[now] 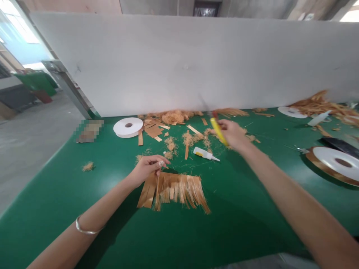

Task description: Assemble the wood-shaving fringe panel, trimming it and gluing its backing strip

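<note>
My left hand (148, 167) pinches the top edge of a fringed strip of tan straw-like material (175, 189) that lies flat on the green table (84, 209). My right hand (233, 134) is closed round yellow-handled scissors (218, 129), held farther back over a scatter of tan scraps; the blades are blurred. A small white glue bottle with a yellow label (205, 153) lies between the two hands.
A white tape roll (128, 127) lies at the back left. Another white roll on a brown disc (333, 161) sits at the right. Tan shavings and strips (171, 123) litter the back, with a heap (319, 105) at far right. A white partition (182, 63) bounds the table.
</note>
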A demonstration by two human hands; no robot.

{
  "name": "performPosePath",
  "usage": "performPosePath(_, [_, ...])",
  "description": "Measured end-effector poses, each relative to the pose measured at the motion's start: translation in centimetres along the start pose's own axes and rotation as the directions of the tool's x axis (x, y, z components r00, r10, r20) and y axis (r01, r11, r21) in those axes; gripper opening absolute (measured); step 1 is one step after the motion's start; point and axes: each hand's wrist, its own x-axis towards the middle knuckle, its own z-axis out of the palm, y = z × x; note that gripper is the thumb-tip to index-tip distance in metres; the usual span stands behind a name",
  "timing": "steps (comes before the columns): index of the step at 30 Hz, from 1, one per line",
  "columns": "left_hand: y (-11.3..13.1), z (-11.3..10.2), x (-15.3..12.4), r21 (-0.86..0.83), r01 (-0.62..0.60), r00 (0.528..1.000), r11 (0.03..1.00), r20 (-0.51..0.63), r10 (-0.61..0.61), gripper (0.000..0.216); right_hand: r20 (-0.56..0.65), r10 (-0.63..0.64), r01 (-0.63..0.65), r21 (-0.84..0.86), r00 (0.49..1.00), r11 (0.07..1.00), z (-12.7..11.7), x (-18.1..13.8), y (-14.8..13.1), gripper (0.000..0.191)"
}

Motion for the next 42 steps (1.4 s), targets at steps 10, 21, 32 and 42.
performPosePath(10, [-0.4,-0.1,-0.7,-0.017,-0.131,0.986,0.991,-0.108,0.128,0.027,0.191,-0.222,0.151,0.331,0.956,0.931,14.1,-3.3,-10.1,0.015])
performPosePath(21, [-0.5,1.8,-0.7,-0.008,-0.097,0.993,0.995,-0.068,0.096,0.031,0.253,-0.251,0.165,0.319,0.934,0.933,15.8,-3.7,-9.8,0.017])
performPosePath(32, [-0.2,0.4,-0.5,0.033,-0.044,0.989,0.999,-0.138,0.048,0.031,0.143,-0.305,0.286,0.143,0.941,0.948,11.2,-1.7,-8.7,0.021])
performPosePath(42, [-0.3,-0.5,-0.8,0.055,0.007,0.991,0.998,-0.131,0.000,0.032,0.275,-0.204,0.304,-0.395,0.940,0.867,1.2,-4.5,-0.2,0.032])
